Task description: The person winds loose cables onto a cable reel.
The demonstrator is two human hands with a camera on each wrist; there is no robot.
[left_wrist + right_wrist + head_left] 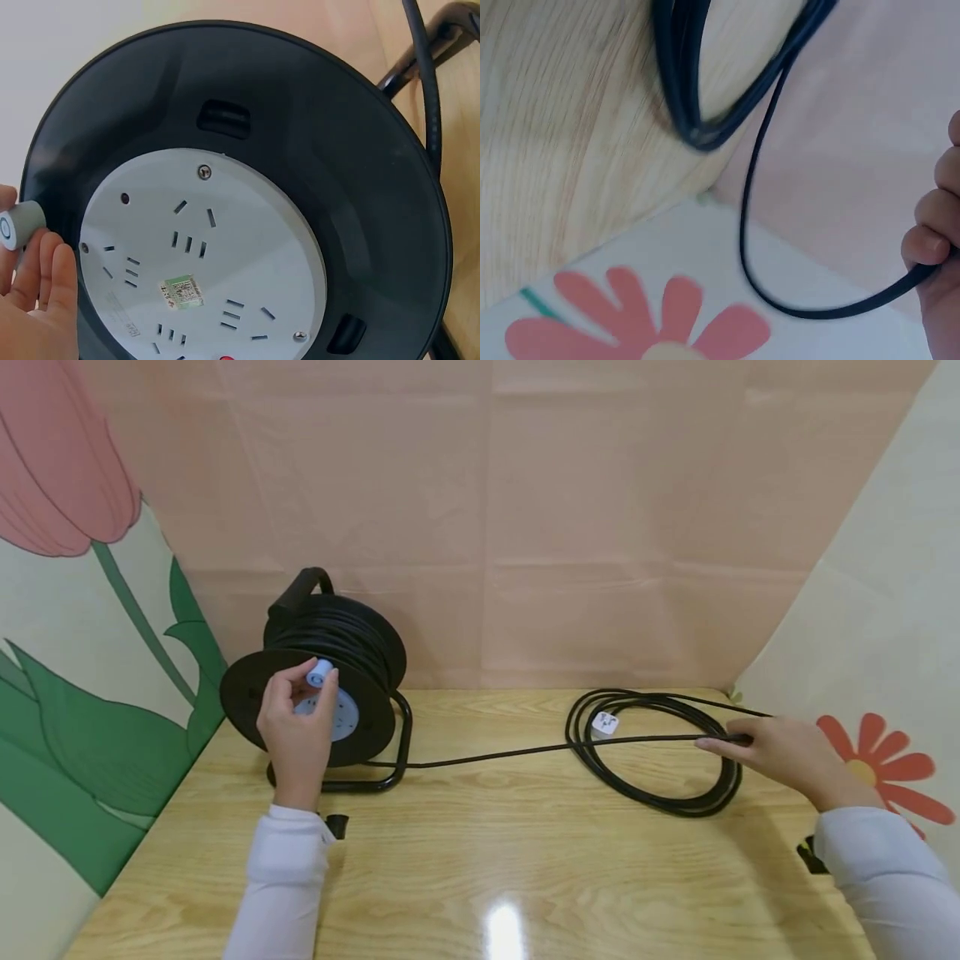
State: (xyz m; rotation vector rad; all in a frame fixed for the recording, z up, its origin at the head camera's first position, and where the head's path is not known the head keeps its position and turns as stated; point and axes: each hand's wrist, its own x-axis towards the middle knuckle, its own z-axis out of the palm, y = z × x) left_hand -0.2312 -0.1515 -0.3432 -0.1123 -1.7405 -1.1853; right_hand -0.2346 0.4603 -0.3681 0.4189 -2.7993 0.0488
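Left grip pinching knob, reel just behind, right grip curled round cable

Wood-grain table, black reel at left, coiled cable at right, white plug inside its loops

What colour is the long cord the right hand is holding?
The cord is black; it shows best in the head view.
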